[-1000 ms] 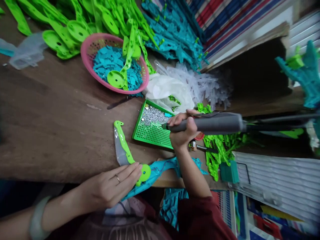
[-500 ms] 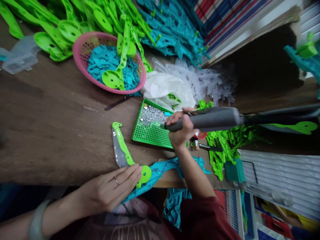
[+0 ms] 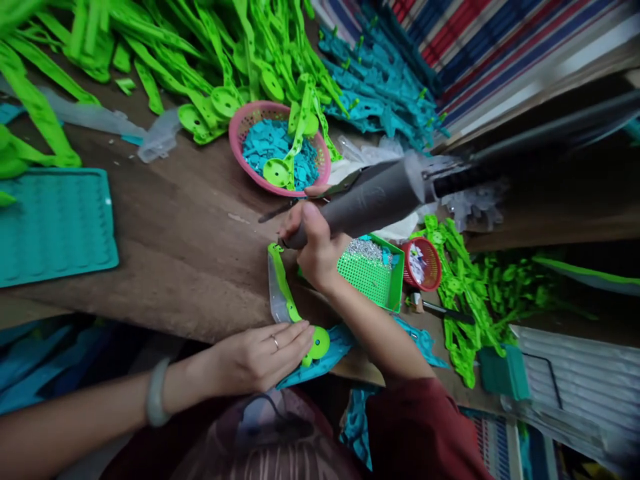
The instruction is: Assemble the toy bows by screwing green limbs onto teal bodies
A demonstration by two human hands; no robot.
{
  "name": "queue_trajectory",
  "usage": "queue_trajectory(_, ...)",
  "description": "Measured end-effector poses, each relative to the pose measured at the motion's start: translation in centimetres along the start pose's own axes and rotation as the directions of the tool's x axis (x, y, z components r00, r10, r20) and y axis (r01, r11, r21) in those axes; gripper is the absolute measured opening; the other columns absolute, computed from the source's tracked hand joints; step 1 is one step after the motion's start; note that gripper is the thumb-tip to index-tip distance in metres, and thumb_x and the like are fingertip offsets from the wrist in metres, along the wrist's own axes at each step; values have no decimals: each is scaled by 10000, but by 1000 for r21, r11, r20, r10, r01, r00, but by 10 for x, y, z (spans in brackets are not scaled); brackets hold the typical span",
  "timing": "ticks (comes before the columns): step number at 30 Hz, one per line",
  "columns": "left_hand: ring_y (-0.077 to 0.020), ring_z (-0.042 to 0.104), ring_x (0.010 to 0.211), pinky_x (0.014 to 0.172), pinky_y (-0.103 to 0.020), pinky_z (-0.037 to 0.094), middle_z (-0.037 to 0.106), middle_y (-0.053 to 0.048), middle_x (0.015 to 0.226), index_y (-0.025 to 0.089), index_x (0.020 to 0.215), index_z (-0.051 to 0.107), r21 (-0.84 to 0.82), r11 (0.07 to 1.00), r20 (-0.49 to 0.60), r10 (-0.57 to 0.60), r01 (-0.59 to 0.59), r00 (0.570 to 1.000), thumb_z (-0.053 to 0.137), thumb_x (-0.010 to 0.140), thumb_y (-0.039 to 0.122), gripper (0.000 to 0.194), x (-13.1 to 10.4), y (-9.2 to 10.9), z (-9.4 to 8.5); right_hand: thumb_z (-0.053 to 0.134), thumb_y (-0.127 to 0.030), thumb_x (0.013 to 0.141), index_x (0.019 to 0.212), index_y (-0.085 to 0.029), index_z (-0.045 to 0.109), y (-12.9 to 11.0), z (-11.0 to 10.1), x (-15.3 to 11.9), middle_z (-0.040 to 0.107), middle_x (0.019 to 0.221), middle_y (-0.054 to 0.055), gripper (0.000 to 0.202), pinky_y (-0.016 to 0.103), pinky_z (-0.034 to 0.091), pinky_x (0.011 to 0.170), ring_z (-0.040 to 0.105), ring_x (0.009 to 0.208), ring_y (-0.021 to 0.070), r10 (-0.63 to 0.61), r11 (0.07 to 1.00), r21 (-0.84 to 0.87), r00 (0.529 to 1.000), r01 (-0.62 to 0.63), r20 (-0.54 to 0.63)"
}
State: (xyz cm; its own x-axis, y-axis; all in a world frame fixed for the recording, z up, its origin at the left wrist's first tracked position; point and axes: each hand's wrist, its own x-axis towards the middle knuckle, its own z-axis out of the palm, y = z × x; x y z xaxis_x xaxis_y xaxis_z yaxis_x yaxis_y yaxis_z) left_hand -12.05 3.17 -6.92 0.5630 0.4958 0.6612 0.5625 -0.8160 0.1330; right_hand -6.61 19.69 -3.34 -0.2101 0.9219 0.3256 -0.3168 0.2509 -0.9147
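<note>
My right hand (image 3: 320,247) is wrapped round a grey electric screwdriver (image 3: 373,200). The screwdriver's tip is at the far end of a lime-green plastic part (image 3: 284,283); whether it touches a screw there is too small to tell. This curved part has a round disc at its near end and a clear plastic piece (image 3: 278,300) along its left side. Across its near half lies my left hand (image 3: 270,353), fingers together and nearly straight, thumb hidden, holding it down. A blue plastic piece (image 3: 330,350) shows beneath the disc. Partly behind my right wrist is a green perforated tray (image 3: 367,283) with small metal screws.
A pink basket (image 3: 243,163) of blue pieces stands farther back, near heaped lime-green parts (image 3: 200,53) and blue parts (image 3: 380,80). To the right are a red basket (image 3: 434,270) and more green parts (image 3: 455,320). A teal tray (image 3: 55,227) lies at the left.
My right hand has brought the screwdriver from over the screw tray leftward to the far end of the green part. The left hand stays on the part. The camera view has shifted left.
</note>
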Motion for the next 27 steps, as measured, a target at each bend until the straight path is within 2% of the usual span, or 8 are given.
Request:
queue_trajectory(8, -226, 691, 1154, 1072, -352, 546, 749, -134, 1187, 29, 1195, 686, 32, 999, -2, 9, -9, 1000, 521, 952, 99, 302, -1, -1, 2, 631, -647, 818, 949, -265, 599, 2, -4, -5, 469, 545, -91, 405, 299, 536, 538, 533, 450, 115, 17, 992, -126, 998, -10, 53)
queue_trajectory(13, -235, 699, 1144, 1036, -346, 573, 758, -124, 1170, 26, 1173, 698, 16, 1000, -6, 2, -2, 1000, 515, 948, 90, 297, -1, -1, 2, 620, -590, 864, 963, -261, 598, 1, -10, -7, 498, 580, -83, 344, 284, 521, 516, 518, 439, 104, -37, 995, -91, 997, 44, 74)
queue_trajectory(16, -232, 693, 1156, 1054, -351, 563, 752, -129, 1187, 30, 1185, 693, 22, 1000, 0, 4, -4, 1000, 514, 953, 98, 300, -1, -1, 1, 591, -607, 875, 953, -267, 594, 6, -11, -6, 500, 580, -80, 348, 297, 538, 539, 528, 452, 111, -60, 994, -87, 992, 69, 109)
queue_trajectory(21, -229, 692, 1156, 1071, -358, 553, 749, -139, 1189, 25, 1195, 687, 25, 1000, 5, 13, -14, 1000, 519, 954, 101, 303, -1, -2, 2, 555, -634, 879, 993, -279, 595, 17, -15, -11, 489, 573, -74, 375, 357, 579, 625, 565, 503, 147, -42, 988, -139, 987, 64, 155)
queue_trajectory(27, -241, 701, 1145, 1040, -355, 570, 751, -139, 1187, 21, 1190, 692, 9, 1000, 4, 6, -6, 1000, 515, 955, 94, 303, 0, -1, 2, 485, -651, 918, 1043, -288, 600, 16, -19, -17, 460, 595, -62, 401, 374, 593, 667, 566, 523, 152, -3, 984, -175, 974, 44, 226)
